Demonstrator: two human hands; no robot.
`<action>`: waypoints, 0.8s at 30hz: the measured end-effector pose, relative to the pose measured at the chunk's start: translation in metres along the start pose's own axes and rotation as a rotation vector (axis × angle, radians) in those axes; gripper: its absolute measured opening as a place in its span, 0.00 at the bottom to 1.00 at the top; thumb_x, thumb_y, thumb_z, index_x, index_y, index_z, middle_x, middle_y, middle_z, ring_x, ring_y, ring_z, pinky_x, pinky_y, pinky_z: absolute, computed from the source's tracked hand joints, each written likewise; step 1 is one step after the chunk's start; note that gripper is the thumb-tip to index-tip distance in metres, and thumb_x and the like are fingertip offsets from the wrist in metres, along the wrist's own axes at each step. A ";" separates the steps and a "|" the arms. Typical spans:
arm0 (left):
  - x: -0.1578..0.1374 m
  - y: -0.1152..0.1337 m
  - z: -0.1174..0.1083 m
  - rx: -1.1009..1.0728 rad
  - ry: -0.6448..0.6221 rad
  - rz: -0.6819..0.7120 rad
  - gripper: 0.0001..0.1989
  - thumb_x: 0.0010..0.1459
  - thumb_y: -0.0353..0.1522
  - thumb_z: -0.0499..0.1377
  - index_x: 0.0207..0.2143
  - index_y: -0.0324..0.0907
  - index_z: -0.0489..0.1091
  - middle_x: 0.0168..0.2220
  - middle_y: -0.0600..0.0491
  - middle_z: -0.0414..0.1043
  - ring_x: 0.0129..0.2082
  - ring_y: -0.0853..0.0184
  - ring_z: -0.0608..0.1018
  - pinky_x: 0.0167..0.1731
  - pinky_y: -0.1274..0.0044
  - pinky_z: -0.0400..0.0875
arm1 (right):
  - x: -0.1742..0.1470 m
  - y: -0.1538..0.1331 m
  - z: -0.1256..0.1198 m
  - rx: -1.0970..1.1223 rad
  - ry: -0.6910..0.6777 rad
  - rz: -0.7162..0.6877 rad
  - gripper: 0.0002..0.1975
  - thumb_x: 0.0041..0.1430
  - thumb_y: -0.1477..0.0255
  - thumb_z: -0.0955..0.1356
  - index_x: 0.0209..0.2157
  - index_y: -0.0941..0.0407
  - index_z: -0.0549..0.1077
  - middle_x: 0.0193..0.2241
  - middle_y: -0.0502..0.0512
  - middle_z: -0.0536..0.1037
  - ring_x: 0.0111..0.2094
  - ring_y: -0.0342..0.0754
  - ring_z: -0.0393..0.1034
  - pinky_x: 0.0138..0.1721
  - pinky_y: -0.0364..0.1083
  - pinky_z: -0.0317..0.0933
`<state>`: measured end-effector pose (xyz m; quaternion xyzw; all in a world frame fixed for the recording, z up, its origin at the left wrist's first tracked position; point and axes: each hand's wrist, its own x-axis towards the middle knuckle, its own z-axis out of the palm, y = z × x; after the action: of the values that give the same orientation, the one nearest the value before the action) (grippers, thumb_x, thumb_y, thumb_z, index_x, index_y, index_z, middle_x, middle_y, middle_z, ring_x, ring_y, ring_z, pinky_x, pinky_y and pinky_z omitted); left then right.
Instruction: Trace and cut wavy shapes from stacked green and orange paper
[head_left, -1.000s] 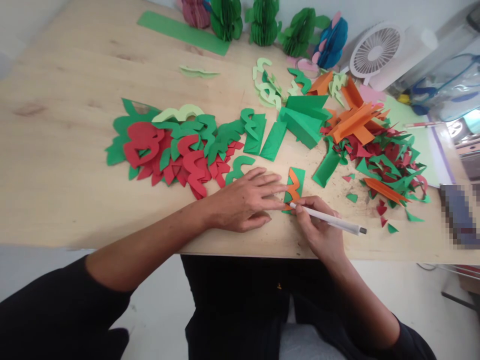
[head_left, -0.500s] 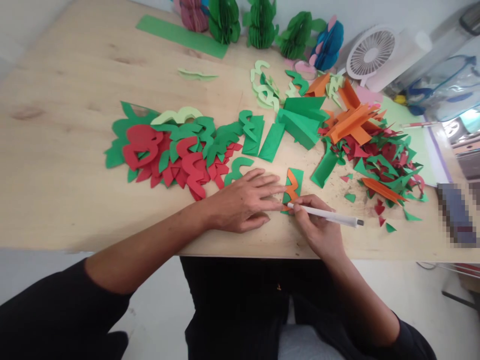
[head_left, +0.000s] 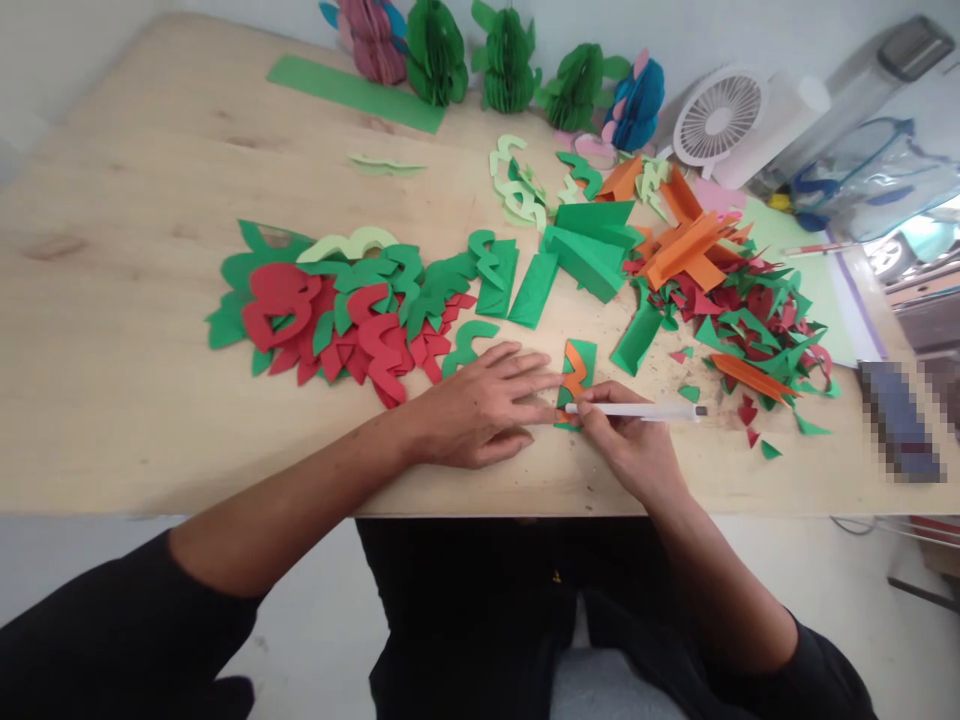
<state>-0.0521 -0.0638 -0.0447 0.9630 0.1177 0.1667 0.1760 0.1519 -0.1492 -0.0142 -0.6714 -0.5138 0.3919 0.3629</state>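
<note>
At a pale wooden table (head_left: 135, 400), I am working with both hands close to the front edge. My right hand (head_left: 634, 440) is pinching a white pen (head_left: 664, 411) between thumb and fingers, its tip pointing left and resting at the lower end of an orange wavy cutout (head_left: 574, 370). That cutout is lying on a small green paper rectangle (head_left: 588, 358) on the tabletop, directly ahead of me and between my two hands. My left hand (head_left: 487, 410) is lying palm down, its fingers stretched out and slightly apart, the tips reaching the cutout's left side; how firmly they are pressing, I cannot tell.

Beyond my left hand, red cutouts (head_left: 382, 345) and green cutouts (head_left: 442, 285) are spreading leftward in an overlapping pile. Past the rectangle, folded green sheets (head_left: 592, 245) are lying near folded orange strips (head_left: 694, 245), which are sitting against a heap of red and green scraps (head_left: 757, 310) at right. Along the wall, pink, green and blue paper honeycomb figures (head_left: 506, 70) are standing in a row, with a white fan (head_left: 720, 117) tilting beside them.
</note>
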 end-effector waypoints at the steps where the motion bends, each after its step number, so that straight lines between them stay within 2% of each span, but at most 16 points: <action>1: 0.000 0.000 0.000 0.004 0.000 0.002 0.19 0.61 0.33 0.56 0.56 0.49 0.70 0.62 0.47 0.65 0.63 0.50 0.64 0.62 0.54 0.53 | 0.000 0.001 0.000 0.007 -0.004 0.002 0.09 0.56 0.63 0.68 0.31 0.55 0.73 0.25 0.51 0.77 0.27 0.44 0.70 0.26 0.42 0.62; 7: 0.000 0.002 -0.001 0.019 0.005 0.001 0.18 0.61 0.33 0.56 0.54 0.47 0.71 0.62 0.47 0.65 0.62 0.51 0.64 0.62 0.55 0.55 | 0.000 0.000 -0.004 0.130 0.054 0.013 0.12 0.56 0.60 0.69 0.30 0.55 0.73 0.24 0.52 0.78 0.27 0.46 0.73 0.29 0.44 0.66; 14: 0.000 0.001 -0.001 0.016 0.001 0.007 0.18 0.62 0.33 0.56 0.55 0.47 0.70 0.62 0.46 0.65 0.63 0.51 0.63 0.62 0.55 0.55 | -0.005 0.003 -0.003 0.041 0.058 0.004 0.10 0.56 0.62 0.69 0.31 0.55 0.74 0.25 0.52 0.78 0.25 0.44 0.70 0.25 0.42 0.62; 19: 0.000 0.001 -0.002 0.009 -0.001 0.014 0.17 0.62 0.34 0.55 0.54 0.45 0.71 0.61 0.46 0.66 0.63 0.50 0.63 0.62 0.54 0.55 | -0.003 0.002 -0.003 0.086 0.075 0.007 0.10 0.55 0.62 0.70 0.29 0.55 0.74 0.24 0.51 0.78 0.24 0.44 0.70 0.24 0.42 0.61; 24: 0.001 0.002 -0.003 0.004 -0.002 0.019 0.17 0.62 0.34 0.55 0.53 0.45 0.71 0.61 0.46 0.66 0.63 0.50 0.64 0.61 0.54 0.55 | -0.006 0.004 -0.005 0.102 0.151 -0.014 0.08 0.57 0.63 0.69 0.30 0.54 0.74 0.24 0.51 0.78 0.25 0.45 0.72 0.26 0.43 0.64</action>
<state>-0.0523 -0.0642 -0.0408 0.9646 0.1086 0.1675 0.1726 0.1569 -0.1563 -0.0147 -0.6759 -0.4690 0.3632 0.4374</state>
